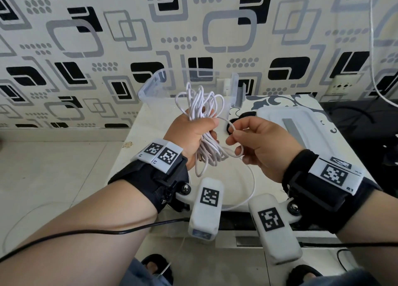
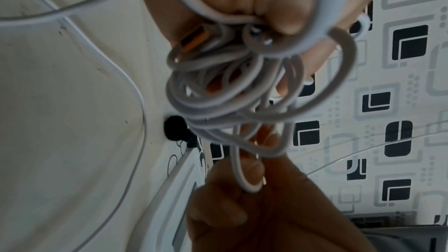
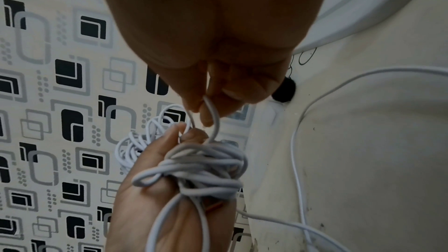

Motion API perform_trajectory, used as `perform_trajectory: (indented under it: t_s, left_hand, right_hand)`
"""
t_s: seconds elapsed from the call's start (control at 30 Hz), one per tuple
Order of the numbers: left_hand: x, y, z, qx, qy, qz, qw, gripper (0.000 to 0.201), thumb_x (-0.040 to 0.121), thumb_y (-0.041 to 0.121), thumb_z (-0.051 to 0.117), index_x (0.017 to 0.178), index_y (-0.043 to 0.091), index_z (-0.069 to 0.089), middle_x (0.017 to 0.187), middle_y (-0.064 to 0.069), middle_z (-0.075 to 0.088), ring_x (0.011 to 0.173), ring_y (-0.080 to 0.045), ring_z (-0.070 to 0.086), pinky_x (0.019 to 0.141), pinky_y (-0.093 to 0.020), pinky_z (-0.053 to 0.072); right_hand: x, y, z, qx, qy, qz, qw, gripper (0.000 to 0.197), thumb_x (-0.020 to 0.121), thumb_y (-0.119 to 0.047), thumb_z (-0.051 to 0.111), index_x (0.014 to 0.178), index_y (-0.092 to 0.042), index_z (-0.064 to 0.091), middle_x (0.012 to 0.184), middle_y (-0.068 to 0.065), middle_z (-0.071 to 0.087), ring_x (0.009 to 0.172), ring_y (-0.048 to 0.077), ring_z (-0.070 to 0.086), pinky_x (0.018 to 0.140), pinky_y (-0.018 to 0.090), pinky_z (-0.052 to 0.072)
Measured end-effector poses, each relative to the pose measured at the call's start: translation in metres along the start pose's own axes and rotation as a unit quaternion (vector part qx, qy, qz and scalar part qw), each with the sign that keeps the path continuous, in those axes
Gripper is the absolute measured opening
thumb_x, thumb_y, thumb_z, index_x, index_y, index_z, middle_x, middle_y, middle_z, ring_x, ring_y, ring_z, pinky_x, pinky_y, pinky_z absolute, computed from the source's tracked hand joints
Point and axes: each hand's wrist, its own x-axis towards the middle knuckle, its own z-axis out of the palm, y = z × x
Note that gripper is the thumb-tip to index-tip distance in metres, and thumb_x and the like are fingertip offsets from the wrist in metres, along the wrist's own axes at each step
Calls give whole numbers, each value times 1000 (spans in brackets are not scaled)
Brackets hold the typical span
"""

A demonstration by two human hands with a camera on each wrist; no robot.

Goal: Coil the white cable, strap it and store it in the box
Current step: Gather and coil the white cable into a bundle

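Observation:
The white cable (image 1: 202, 104) is bunched into several long loops, and my left hand (image 1: 193, 130) grips the bundle at its middle, held upright above the white table (image 1: 150, 122). My right hand (image 1: 234, 135) pinches one loop of the same cable just right of the bundle. A loose tail (image 1: 253, 184) runs down over the table's front edge. In the left wrist view the bundle (image 2: 218, 91) shows an orange plug (image 2: 194, 37) against the palm. The right wrist view shows the pinch (image 3: 206, 110) above the bundle (image 3: 203, 162). A black strap (image 1: 244, 115) lies on the table behind the hands. The clear box (image 1: 148, 87) stands open at the back.
The box's white lid (image 1: 305, 122) lies flat on the table's right half. A wall socket (image 1: 342, 85) and a hanging white wire (image 1: 374, 48) are at the far right, beside a dark surface with black cables. Tiled floor lies to the left.

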Motion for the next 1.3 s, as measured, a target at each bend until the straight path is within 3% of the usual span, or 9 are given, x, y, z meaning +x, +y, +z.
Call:
perform_trajectory:
  t_s: [0.13, 0.3, 0.5, 0.63, 0.77, 0.97, 1.07, 1.17, 1.3]
  left_hand:
    - [0, -1, 0, -15, -19, 8, 1000, 9, 82, 7, 65, 77, 10, 59, 52, -4, 54, 44, -19, 54, 57, -31, 45]
    - [-8, 0, 1, -22, -149, -26, 988, 20, 74, 20, 72, 74, 7, 58, 60, -13, 60, 48, -28, 61, 47, -32, 51]
    - [-8, 3, 2, 4, -141, -7, 990, 20, 72, 0, 69, 90, 2, 61, 76, -17, 62, 60, -26, 66, 55, -36, 56]
    - [-6, 3, 2, 45, -102, 30, 993, 18, 71, -4, 60, 82, 7, 68, 64, 1, 67, 56, -12, 60, 62, -30, 48]
    - [-8, 2, 0, 51, -124, 24, 991, 30, 61, 0, 57, 71, 21, 76, 73, 2, 70, 65, -21, 57, 70, -34, 47]
    - [-14, 3, 3, 35, -182, -11, 983, 36, 76, -13, 50, 94, 13, 68, 70, -7, 66, 53, -17, 60, 56, -30, 52]
    - [-16, 4, 5, 47, -201, -3, 978, 33, 65, -1, 53, 90, 12, 71, 75, -17, 60, 47, -17, 54, 60, -35, 45]
    - [-15, 5, 5, 29, -209, -6, 977, 39, 66, 0, 51, 99, 14, 66, 69, -3, 64, 45, -12, 50, 52, -28, 40]
    - [-9, 6, 2, 58, -127, -1, 990, 33, 63, 6, 56, 93, 15, 69, 70, -2, 66, 49, -16, 48, 57, -31, 37]
  right_hand:
    - [-2, 2, 4, 23, -18, -28, 999, 17, 88, -1, 55, 81, -16, 57, 72, 2, 58, 47, 7, 54, 47, 20, 40]
    - [-2, 9, 8, -69, -31, -61, 995, 12, 81, -3, 65, 81, -14, 62, 72, 7, 53, 57, 11, 47, 51, 18, 40]
    - [-2, 8, 8, -102, -21, -89, 991, 8, 79, -3, 67, 79, -11, 65, 69, 4, 57, 52, 2, 47, 48, 11, 38]
    - [2, 9, 3, -95, 45, -78, 991, 17, 84, -12, 61, 67, -14, 60, 65, -11, 64, 50, 4, 50, 48, 15, 39]
    - [9, 11, -4, -114, 116, -73, 984, 11, 84, -11, 59, 80, -20, 55, 67, -3, 56, 55, 11, 51, 47, 14, 39]
    - [11, 14, -9, -190, 104, -75, 973, 40, 85, -16, 61, 115, -38, 45, 83, -4, 57, 63, 9, 54, 44, 10, 40]
    - [11, 16, -10, -234, 106, -82, 963, 22, 88, -18, 57, 101, -35, 55, 72, -7, 53, 59, 5, 52, 48, 14, 40]
    - [11, 14, -12, -239, 146, -83, 956, 13, 90, -21, 52, 94, -25, 63, 66, -6, 51, 63, 12, 50, 52, 22, 40]
    - [9, 8, -16, -213, 160, -86, 960, 18, 90, -27, 56, 83, -15, 68, 39, -13, 42, 36, 3, 39, 36, 10, 28]
